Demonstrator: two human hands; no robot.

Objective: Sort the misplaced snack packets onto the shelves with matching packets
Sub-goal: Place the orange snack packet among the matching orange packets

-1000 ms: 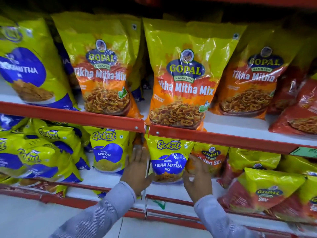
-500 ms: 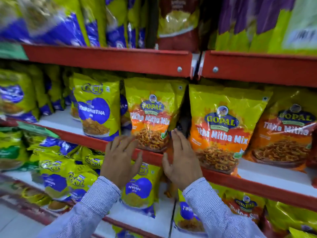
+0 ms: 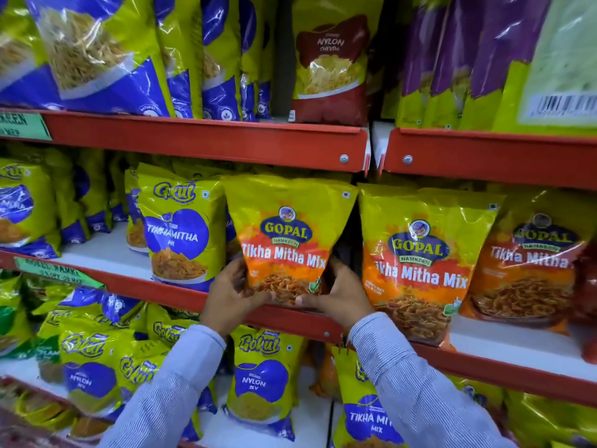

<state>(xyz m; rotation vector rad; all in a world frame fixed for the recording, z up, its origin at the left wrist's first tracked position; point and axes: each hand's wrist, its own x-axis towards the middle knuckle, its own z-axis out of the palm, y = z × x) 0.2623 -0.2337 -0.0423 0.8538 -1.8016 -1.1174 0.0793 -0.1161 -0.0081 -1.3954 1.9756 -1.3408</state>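
Your left hand and right hand clamp the lower corners of one Gopal Tikha Mitha Mix packet, thumbs on its front. Fingers behind the packet are hidden; its bottom seam is covered by your palms. Packet stands upright, long axis vertical, label facing you, at the front edge of the middle shelf, near that shelf's right end. Gokul Tikhamitha packet touches its left side; a matching Gopal packet stands just right. Upper shelf packets are blurred. Red shelf lips, white decks, store aisle.
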